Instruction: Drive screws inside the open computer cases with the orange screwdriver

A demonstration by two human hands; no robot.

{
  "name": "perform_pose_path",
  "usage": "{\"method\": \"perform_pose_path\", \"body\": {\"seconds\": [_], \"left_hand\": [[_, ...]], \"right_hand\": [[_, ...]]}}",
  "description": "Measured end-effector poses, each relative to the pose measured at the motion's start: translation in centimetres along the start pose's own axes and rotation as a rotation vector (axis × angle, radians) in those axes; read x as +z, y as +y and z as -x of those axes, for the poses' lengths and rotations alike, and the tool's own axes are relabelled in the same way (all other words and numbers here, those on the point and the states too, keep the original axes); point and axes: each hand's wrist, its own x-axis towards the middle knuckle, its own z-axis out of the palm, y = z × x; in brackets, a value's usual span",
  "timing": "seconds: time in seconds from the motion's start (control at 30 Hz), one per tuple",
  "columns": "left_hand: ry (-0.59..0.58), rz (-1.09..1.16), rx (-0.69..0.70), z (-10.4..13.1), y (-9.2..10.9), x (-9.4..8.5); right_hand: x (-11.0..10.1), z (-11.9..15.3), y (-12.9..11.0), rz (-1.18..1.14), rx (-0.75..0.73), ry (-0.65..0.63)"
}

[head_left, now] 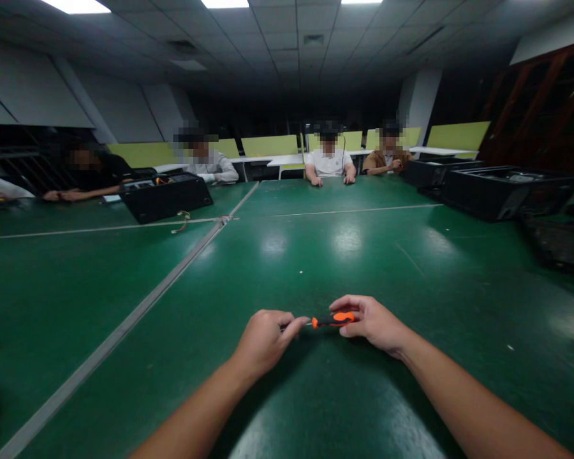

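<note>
Tabletop [344, 255] of glossy green spreads wide on every side of the hands, crossed on the left by a pale grey seam strip [138, 312] that runs away from the viewer. A black box-shaped computer case [169, 201] stands far left, and open black computer cases [495, 191] line the right side, all well apart from the hands. Both forearms reach in from the near edge and converge, wrists bent slightly inward. Between the hands, level above the green surface, lies a screwdriver with an orange-and-black handle [332, 320]. The left hand [263, 338] has its fingers curled closed on the thin metal shaft, thumb extended along it, tip hidden. The right hand [375, 325] curves part-open fingers and thumb around the handle's end; how firmly they press cannot be told.
</note>
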Motion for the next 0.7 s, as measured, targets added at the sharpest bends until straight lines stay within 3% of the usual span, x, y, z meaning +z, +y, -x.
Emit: {"method": "perform_pose_path", "body": {"seconds": [0.2,0.53,0.7], "left_hand": [[0.050,0.148,0.049,0.11,0.16,-0.17],[0.008,0.023,0.010,0.05,0.19,-0.08],[0.040,0.108,0.043,0.04,0.14,-0.03]], "right_hand": [[-0.05,-0.03,0.01,0.004,0.000,-0.004],[0.07,0.11,-0.21,0.013,0.003,-0.010],[0.01,0.06,-0.31,0.031,0.003,-0.002]]}}
